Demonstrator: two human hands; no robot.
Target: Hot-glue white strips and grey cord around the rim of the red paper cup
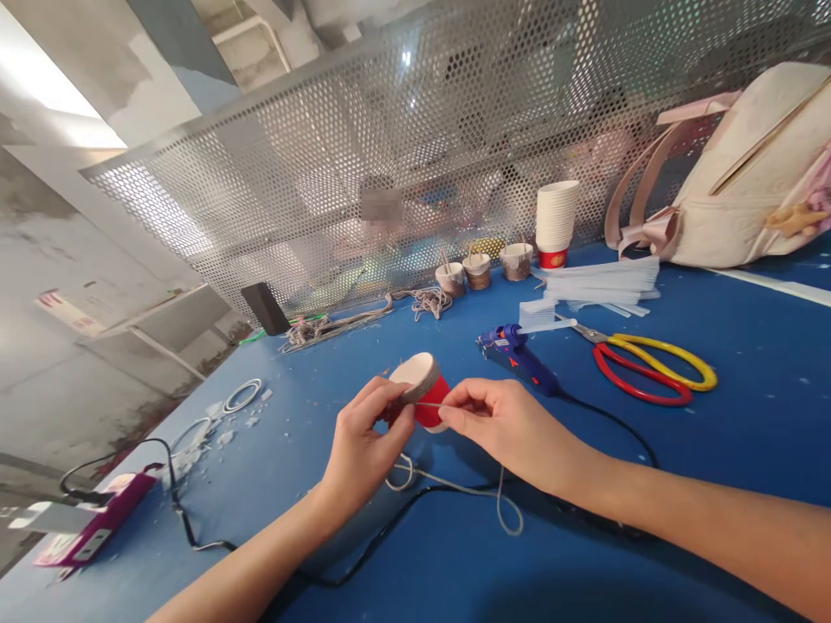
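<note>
My left hand (363,446) grips a small red paper cup (425,400) lying on its side, its white base turned up and a band of grey string wound round that end. My right hand (499,424) pinches the grey string (425,404) taut against the cup's side. The string's loose end (454,489) trails in loops on the blue table (746,433) under my hands. Both hands hover just above the table.
A blue glue gun (516,350) with black cord lies behind my hands. Red-and-yellow scissors (649,363), a stack of cups (557,221), three string-wrapped cups (480,270), white strips (603,281), a pale bag (746,173), a string bundle (344,324) and a purple device (97,523) surround them.
</note>
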